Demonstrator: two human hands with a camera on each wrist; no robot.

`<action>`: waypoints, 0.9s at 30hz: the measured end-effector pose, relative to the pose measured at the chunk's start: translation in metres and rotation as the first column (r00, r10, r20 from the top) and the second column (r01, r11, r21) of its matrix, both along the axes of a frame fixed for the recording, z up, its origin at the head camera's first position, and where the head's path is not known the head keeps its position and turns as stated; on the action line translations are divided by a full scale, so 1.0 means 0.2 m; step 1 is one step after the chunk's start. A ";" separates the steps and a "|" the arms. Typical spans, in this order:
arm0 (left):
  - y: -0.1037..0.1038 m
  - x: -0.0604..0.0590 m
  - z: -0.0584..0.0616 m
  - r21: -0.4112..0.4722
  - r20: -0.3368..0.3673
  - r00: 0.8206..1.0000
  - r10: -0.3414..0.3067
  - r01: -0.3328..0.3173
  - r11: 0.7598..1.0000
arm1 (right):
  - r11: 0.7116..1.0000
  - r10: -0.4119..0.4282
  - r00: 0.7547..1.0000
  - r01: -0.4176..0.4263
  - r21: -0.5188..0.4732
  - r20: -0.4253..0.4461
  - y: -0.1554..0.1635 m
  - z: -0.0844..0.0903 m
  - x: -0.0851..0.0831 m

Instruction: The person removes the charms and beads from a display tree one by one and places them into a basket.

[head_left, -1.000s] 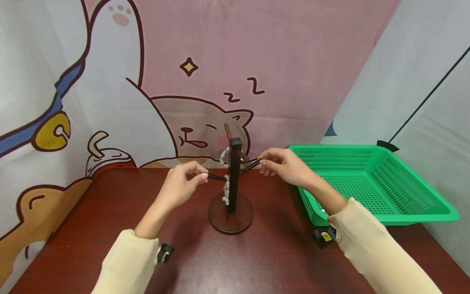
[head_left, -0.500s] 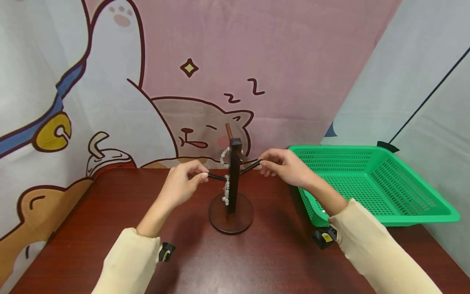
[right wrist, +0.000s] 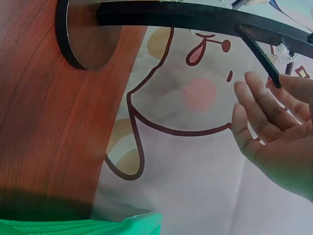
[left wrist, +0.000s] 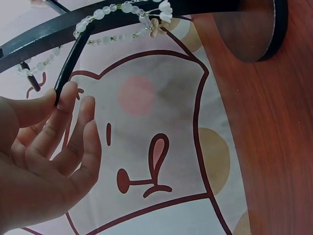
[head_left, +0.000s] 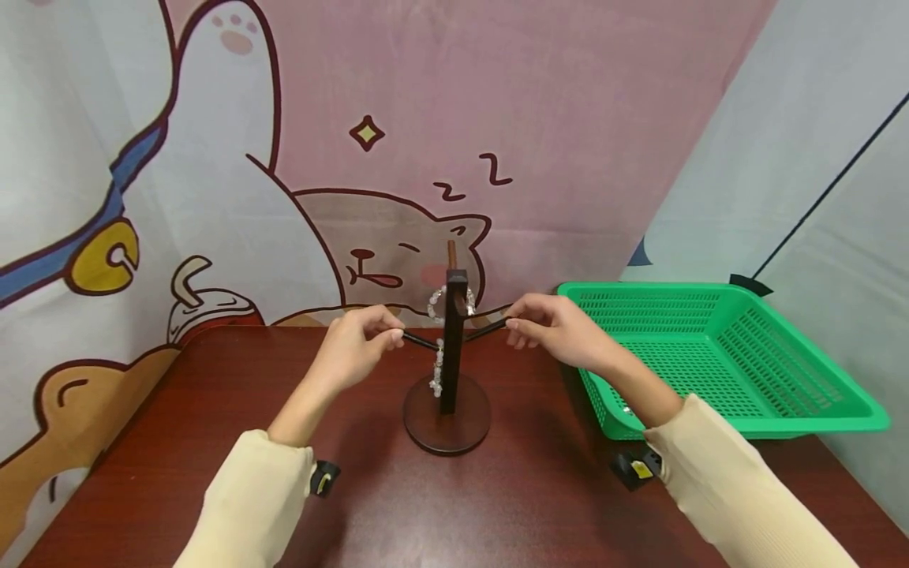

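We see the left hand (head_left: 358, 339) pinching the tip of one peg and the right hand (head_left: 550, 325) pinching another on the dark stand (head_left: 451, 355), mid-counter (head_left: 213, 410). Two bead bracelets (head_left: 438, 369) already hang there — the green basket (head_left: 717, 355) looks empty, so little seems left.

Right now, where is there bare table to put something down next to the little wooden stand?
Bare tabletop lies left of the stand's round base, out to the table's left edge, and in front of the base between the two sleeves. It is crowded around the post, where the left hand and right hand pinch the pegs, and on the right, where the green basket sits.
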State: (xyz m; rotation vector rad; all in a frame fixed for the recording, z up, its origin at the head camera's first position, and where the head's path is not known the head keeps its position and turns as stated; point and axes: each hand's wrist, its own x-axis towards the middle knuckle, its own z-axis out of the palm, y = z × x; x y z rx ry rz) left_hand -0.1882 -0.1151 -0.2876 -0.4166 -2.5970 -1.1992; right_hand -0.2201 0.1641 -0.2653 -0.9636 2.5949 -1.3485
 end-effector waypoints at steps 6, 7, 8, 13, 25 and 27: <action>0.00 -0.03 0.01 0.012 0.022 1.000 -0.003 0.003 1.000 | 1.000 0.020 1.000 -0.020 -0.006 0.007 0.01 0.00 0.02; 0.00 -0.03 0.01 0.013 0.022 1.000 -0.005 0.005 1.000 | 1.000 0.022 1.000 -0.022 -0.008 0.008 0.01 0.00 0.02; 0.00 -0.03 0.01 0.010 0.023 1.000 -0.005 0.005 1.000 | 1.000 0.023 1.000 -0.023 -0.009 0.011 0.01 -0.01 0.02; 0.01 -0.05 0.02 0.009 0.049 0.999 -0.005 0.004 1.000 | 1.000 0.029 0.999 -0.029 -0.011 0.020 0.01 -0.01 0.04; 0.02 -0.10 0.03 -0.002 0.080 0.997 0.010 -0.010 1.000 | 0.998 0.050 0.998 -0.050 -0.025 0.026 0.01 -0.01 0.07; 0.03 -0.10 0.02 -0.009 0.081 0.996 0.025 -0.024 1.000 | 0.999 0.048 0.998 -0.047 -0.026 0.032 0.01 -0.01 0.07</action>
